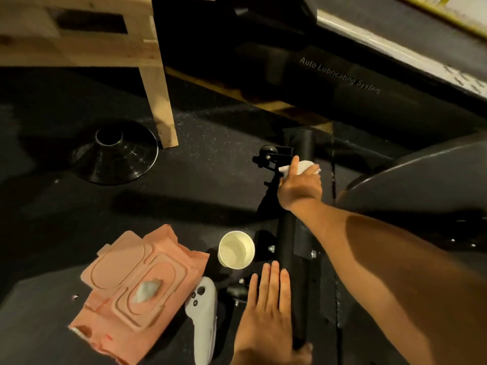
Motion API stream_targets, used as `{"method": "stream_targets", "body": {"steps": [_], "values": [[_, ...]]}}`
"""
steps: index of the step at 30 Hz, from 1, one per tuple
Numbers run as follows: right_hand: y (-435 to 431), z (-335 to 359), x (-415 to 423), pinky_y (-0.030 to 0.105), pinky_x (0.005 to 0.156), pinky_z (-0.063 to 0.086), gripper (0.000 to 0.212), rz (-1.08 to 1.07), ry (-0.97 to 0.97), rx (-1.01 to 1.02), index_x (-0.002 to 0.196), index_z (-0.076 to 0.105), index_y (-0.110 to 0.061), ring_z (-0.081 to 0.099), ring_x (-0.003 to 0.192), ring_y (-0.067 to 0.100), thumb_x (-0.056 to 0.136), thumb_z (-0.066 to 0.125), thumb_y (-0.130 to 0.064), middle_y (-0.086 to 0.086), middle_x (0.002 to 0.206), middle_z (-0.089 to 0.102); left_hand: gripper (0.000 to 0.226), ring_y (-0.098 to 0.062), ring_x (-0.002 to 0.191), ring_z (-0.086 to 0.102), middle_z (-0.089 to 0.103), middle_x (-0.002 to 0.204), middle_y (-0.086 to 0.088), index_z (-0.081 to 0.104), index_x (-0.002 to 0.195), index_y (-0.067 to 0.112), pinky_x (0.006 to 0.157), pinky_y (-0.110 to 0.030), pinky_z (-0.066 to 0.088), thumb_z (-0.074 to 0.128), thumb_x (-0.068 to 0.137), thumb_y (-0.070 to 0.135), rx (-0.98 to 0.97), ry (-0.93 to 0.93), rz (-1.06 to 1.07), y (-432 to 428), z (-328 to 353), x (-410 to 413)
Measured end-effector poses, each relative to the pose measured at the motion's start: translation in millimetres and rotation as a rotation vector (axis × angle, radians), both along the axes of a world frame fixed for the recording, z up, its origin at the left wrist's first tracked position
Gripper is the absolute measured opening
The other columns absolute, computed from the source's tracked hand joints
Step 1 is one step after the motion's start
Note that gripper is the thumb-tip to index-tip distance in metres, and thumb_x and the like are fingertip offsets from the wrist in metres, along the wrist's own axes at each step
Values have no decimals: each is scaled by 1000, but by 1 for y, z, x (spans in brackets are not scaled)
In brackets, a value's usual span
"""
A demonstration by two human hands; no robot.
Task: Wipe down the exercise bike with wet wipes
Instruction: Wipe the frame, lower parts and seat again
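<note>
Bike bar (287, 238) lies on the floor at right, running near to far. Right hand (300, 187) grips a white wipe (303, 165) against its far end to scrub; left hand (266, 309) rests flat, fingers straight, apparently steadying the near end. Wipe pack (131, 285) sits open at near left, within reach.
</note>
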State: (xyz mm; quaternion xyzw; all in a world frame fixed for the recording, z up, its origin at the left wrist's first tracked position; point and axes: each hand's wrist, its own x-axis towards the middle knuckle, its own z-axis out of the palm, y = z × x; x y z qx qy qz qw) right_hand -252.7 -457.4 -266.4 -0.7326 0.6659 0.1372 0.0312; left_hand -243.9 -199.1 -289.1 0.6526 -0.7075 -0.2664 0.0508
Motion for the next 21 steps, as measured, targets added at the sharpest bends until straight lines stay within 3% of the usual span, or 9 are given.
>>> {"method": "stream_targets", "body": {"steps": [1,3,8,12,14,16,18,19,21], "values": [[8,2,-5,48,119,16,69,48,31,11,155,-6,-16,2,145,48,101,30,-39,33,156,-8,119,-35,139,-40,-43,148,-20,-32,144,1,117,-49,-18,40,82,74,59,19,-12,0,6,2],[27,3,-17,49,121,6,69,196,103,7,154,-5,-9,-10,146,45,99,30,-33,32,156,-12,115,-33,131,-49,-52,141,-17,-39,138,2,114,-52,-23,32,85,75,103,-29,-47,4,20,6],[94,6,-50,46,122,-4,65,417,78,-51,154,8,-4,-8,149,36,99,28,-33,24,160,-3,90,-27,141,-37,-29,158,-9,-26,144,9,117,-45,-19,28,94,61,61,52,-31,28,30,22],[158,-2,-87,43,122,11,61,469,-156,-157,150,27,-2,8,150,30,96,19,-30,16,160,14,74,-18,145,-28,-14,161,-2,-11,151,17,113,-30,-21,28,97,48,-46,102,18,41,32,35],[203,-13,-115,38,121,16,60,369,-327,-46,150,21,-7,11,149,24,99,16,-38,4,158,11,73,-16,146,-24,-11,162,-2,-2,155,14,115,-27,-18,33,98,42,-57,122,9,44,31,36],[256,-25,-144,26,110,34,58,199,-506,56,150,29,-19,37,139,18,101,24,-48,-12,150,27,73,-19,148,-14,3,163,-10,10,155,6,123,-35,-2,30,94,41,-78,152,-3,46,29,32],[288,-21,-153,3,97,32,52,27,-763,179,146,30,-36,48,125,1,97,39,-50,-33,136,37,74,-18,148,-14,4,164,-12,10,154,3,124,-41,9,25,92,42,-12,192,-13,47,29,26],[286,-16,-149,-3,90,28,51,-64,-890,231,142,33,-38,49,120,-8,95,40,-56,-38,124,41,73,-15,146,-19,-3,164,-9,6,155,5,124,-40,8,24,94,41,34,183,-21,45,29,22],[250,-11,-127,6,89,29,46,-277,-1094,258,134,50,-29,53,109,-9,98,36,-54,-25,113,54,70,-10,142,-25,-17,163,-3,-4,156,11,124,-36,2,31,101,36,108,165,-36,42,32,14]]}}
